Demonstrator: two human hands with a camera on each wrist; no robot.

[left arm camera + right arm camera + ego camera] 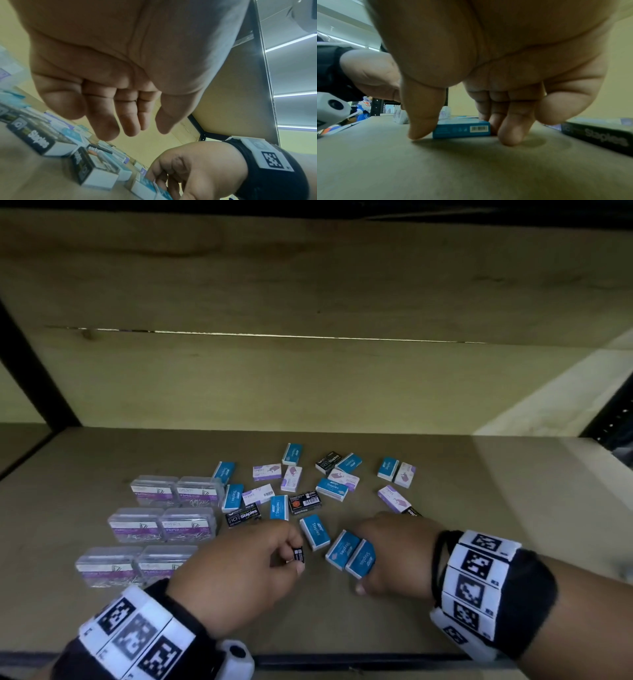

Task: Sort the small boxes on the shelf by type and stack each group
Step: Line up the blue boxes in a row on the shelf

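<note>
The shelf (479,542) carries the whole job. Clear paper-clip cases (164,525) sit grouped at the left, while the loose mix of blue, white-and-purple and black boxes (330,489) lies scattered across the middle, well short of sorted.

The right hand (394,553) pinches a pair of blue boxes (342,549) lying side by side near the front edge, thumb at one end and fingers at the other, tips down on the shelf. Squeezing two boxes end to end is the likely failure. If pressure is uneven, one could pivot out or slide away when lifted.

The left hand (236,570) hovers with fingers loosely curled and nothing between them in the wrist view, just over a small black box (298,554). A careless sweep could knock neighbours further out of order.

The head view hides most of that black box behind the fingers, so contact is unclear. Another black box (411,511) is cut off by the right wrist, and far labels are unreadable.
</note>
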